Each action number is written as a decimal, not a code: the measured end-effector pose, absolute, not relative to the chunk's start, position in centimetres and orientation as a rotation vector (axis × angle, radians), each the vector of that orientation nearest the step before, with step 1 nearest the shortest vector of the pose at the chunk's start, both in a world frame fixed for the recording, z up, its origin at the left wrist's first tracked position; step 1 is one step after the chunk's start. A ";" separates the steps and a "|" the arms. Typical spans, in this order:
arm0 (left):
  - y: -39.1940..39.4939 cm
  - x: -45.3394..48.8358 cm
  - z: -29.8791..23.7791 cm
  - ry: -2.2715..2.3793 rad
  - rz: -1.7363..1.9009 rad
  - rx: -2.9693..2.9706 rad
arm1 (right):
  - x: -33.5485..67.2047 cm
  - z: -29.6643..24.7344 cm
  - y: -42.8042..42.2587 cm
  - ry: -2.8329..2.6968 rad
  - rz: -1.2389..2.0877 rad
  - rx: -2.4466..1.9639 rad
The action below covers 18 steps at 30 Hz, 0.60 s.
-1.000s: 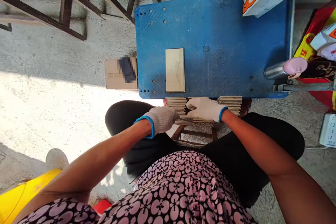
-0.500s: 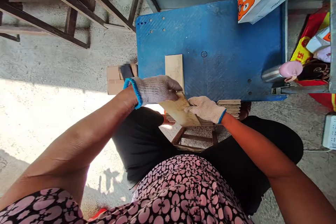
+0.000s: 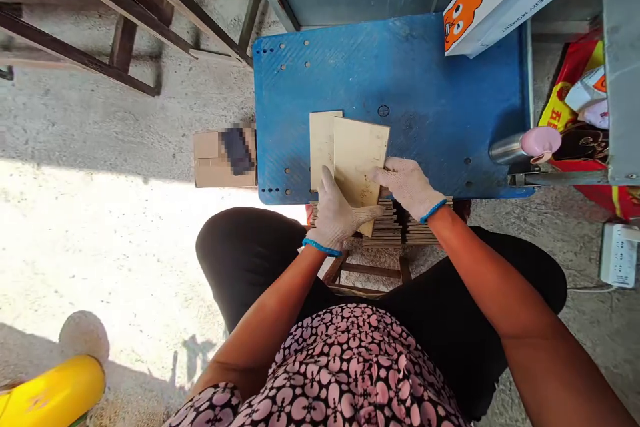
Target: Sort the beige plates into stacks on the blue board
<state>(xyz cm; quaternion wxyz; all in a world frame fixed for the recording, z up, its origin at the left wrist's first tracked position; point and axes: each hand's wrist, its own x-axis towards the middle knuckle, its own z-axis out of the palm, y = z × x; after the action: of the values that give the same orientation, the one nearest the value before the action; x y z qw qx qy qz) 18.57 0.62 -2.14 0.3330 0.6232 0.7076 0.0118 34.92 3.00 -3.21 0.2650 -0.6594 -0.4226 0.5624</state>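
Note:
A thin pale wooden board (image 3: 361, 153) is tilted between my gloved hands, partly over the blue tabletop. My left hand (image 3: 337, 217) grips its lower left side, thumb across the face and a finger along the edge. On the right edge, my right hand (image 3: 410, 187) pinches the same board, with some fingertips hidden behind it. A second wooden board (image 3: 323, 140) lies flat on the blue table (image 3: 425, 93), partly covered by the held one. Below the table edge, stacks of thin boards (image 3: 383, 233) show between my knees.
A white printed bag (image 3: 500, 7) stands at the table's back right. A steel cup with a pink lid (image 3: 520, 145) lies near the right edge. A cardboard box (image 3: 207, 160) is on the floor at left; wooden frames (image 3: 125, 40) stand behind. A yellow object (image 3: 55, 390) is at lower left.
The held board has turned more upright and moved up over the table, beside the lying board. My left hand has shifted from its upper end to its lower left side.

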 end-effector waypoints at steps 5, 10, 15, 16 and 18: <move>1.5 21.0 -3.4 1.872 -0.015 1.595 | 35.0 -3.8 2.9 -1.178 1.470 -1.788; 2.7 20.9 -4.0 1.868 -0.147 1.485 | 34.8 -3.7 3.2 -1.229 1.372 -1.913; 5.2 19.5 -4.2 1.874 -0.170 1.482 | 34.7 -2.7 3.8 -0.969 1.385 -1.795; 5.9 19.0 -4.3 1.899 -0.187 1.481 | 34.9 -2.5 4.0 -0.856 1.406 -1.736; 7.7 17.9 -4.8 1.979 -0.233 1.465 | 35.6 -2.1 4.3 -0.690 1.400 -1.645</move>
<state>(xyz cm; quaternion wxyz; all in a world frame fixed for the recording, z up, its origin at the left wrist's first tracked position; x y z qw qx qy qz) 17.93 7.67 -4.82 0.3280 0.5598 0.7557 -0.0889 35.62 4.33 -2.09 0.4232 -0.6572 -0.2757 0.5595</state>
